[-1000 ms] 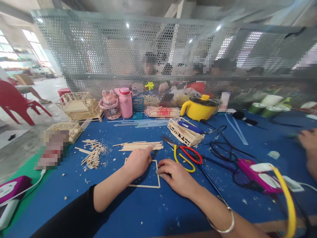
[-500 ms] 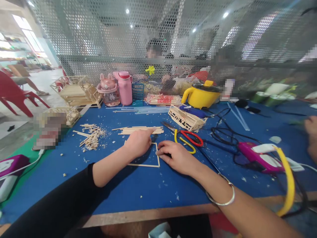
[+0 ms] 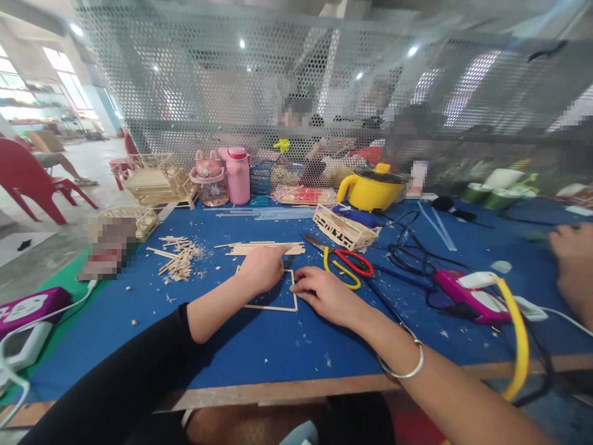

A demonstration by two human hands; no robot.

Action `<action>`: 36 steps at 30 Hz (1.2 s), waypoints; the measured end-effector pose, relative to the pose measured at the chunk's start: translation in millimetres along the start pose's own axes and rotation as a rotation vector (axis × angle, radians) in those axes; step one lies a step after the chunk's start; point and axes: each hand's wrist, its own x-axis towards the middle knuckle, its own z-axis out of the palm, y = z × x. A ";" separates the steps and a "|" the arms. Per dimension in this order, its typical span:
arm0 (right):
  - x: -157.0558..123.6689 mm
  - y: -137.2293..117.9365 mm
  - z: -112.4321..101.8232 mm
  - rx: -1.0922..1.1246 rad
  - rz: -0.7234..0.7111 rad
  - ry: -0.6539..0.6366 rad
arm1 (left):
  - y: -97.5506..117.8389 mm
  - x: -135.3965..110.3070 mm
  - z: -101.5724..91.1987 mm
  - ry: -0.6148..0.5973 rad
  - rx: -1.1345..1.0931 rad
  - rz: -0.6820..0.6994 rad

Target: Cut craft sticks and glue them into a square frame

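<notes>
A rectangular frame of thin wooden sticks (image 3: 271, 308) lies flat on the blue tabletop between my hands. My left hand (image 3: 262, 270) rests over its upper left part and hides that corner. Its index finger reaches out toward a row of loose sticks (image 3: 238, 250), while the other fingers are curled under, and what they hold, if anything, is hidden. My right hand (image 3: 327, 295) has thumb and fingertips closed on the frame's right side. Beside that hand lie scissors (image 3: 353, 262) with red and yellow handles.
A heap of short stick pieces (image 3: 180, 258) lies left. Behind are a small stick-built structure (image 3: 345, 227), a yellow pot (image 3: 374, 190) and a pink flask (image 3: 238, 178). Right are a purple power strip (image 3: 467, 298), black cables and another person's hand (image 3: 572, 242). A perforated screen (image 3: 199, 86) stands behind.
The camera view has shifted slightly, so objects at the sides sit a little differently. Both hands keep nearly the same place at the stick frame.
</notes>
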 end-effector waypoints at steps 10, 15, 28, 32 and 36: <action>-1.6 -2.5 -1.6 -0.001 0.009 -0.001 | 1.4 -2.2 2.6 0.019 0.054 -0.008; -1.3 -3.1 -1.1 0.002 0.014 0.000 | 8.1 -4.6 1.5 0.011 0.067 -0.011; 0.2 -0.5 -3.1 0.026 0.030 -0.006 | -95.3 -67.6 -37.4 0.021 -0.411 -0.276; 0.3 -0.2 -3.4 0.020 0.035 0.000 | -81.4 -71.9 -30.1 -0.049 -0.441 -0.249; 0.5 1.7 -2.4 0.013 0.032 0.001 | -70.5 -71.0 -28.5 -0.055 -0.407 -0.257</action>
